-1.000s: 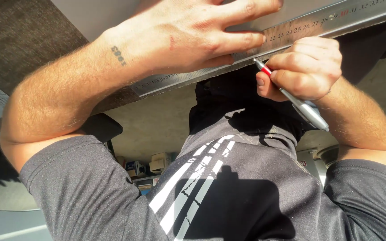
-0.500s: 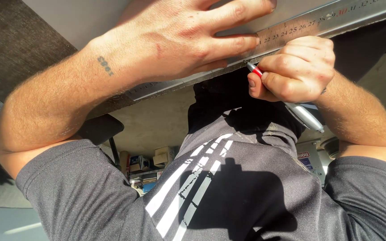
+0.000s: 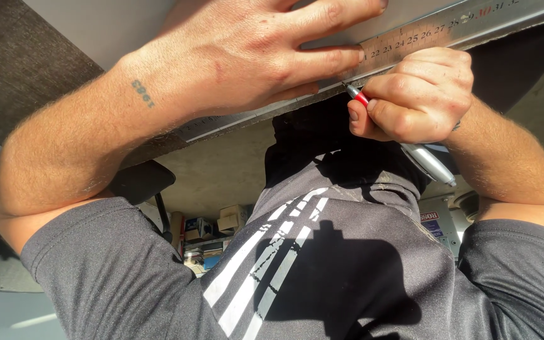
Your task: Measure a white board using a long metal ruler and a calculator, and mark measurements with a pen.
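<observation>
Against the ruler (image 3: 410, 41), marker (image 3: 410, 154) in right hand (image 3: 420, 97)

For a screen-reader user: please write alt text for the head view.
A left hand presses a metal ruler flat on a pale board while the right hand holds a red-tipped marker against its edge.

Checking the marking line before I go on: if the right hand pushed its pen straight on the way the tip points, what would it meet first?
The right hand aims the pen up and left at the lower edge of the metal ruler, pinned flat by the left hand. The ruler edge likely comes first; the tip already looks at it, though contact is unclear.
</observation>
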